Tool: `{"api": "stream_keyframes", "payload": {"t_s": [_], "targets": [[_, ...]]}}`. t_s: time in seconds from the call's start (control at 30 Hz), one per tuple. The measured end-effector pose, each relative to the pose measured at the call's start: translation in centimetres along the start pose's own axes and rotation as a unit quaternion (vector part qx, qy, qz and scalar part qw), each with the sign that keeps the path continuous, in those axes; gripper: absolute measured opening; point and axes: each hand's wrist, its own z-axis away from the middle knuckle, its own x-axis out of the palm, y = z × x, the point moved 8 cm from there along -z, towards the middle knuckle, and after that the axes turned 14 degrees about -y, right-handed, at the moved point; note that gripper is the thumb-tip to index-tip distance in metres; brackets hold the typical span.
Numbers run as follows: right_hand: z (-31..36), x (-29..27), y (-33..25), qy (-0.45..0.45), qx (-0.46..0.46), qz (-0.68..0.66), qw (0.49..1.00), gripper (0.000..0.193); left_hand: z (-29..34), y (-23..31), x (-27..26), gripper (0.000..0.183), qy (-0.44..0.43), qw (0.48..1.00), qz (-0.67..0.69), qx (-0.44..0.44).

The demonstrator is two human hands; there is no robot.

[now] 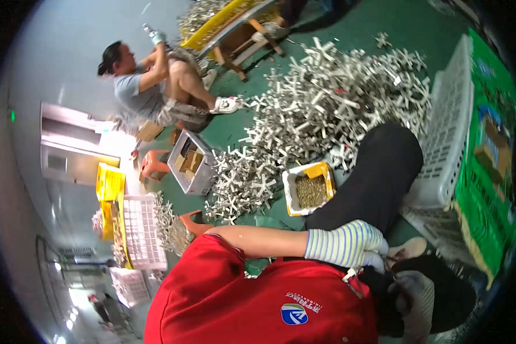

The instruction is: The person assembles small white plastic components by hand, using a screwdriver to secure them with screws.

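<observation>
My left hand (350, 245), in a striped white, blue and yellow glove, has its fingers curled in over my lap. Whatever lies in that grip is too small to make out. Below and to its right is my right hand (415, 295), in a greyish glove, darker and blurred, with fingers bunched towards the left. What they close on is hidden. A small white piece (350, 275) rests by my left wrist. Beyond my knee spreads a big heap of pale metal cross-shaped pieces (338, 97). At its near edge stands a white foam box (292, 198) of small brass-coloured parts (311, 191).
White plastic crates (441, 137) and a green sack (481, 189) flank me on the right. A grey crate (203, 183) with cardboard, an orange stool (153, 165) and a white basket (146, 229) are leftward. Another person (149, 86) sits at the far left, one gloved hand raised.
</observation>
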Motion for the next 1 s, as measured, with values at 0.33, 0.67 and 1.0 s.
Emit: {"api": "stream_keyframes", "payload": {"t_s": [0.33, 0.67, 1.0], "targets": [[-0.8, -1.3, -3.5, 0.002, 0.021, 0.178, 0.984, 0.026, 0.0, -1.0, -0.4, 0.018, -0.002, 1.000, -0.009, -0.012], [-1.1, 0.1, 2.6, -0.061, 0.308, -0.372, 0.874, 0.029, -0.2, -2.0, -0.1, 0.017, -0.009, 0.999, 0.042, -0.022], [-0.2, -3.5, -1.2, 0.117, 0.085, -0.043, 0.989, 0.031, -0.1, -1.2, -0.3, 0.017, -0.012, 0.998, 0.059, -0.031]]}}
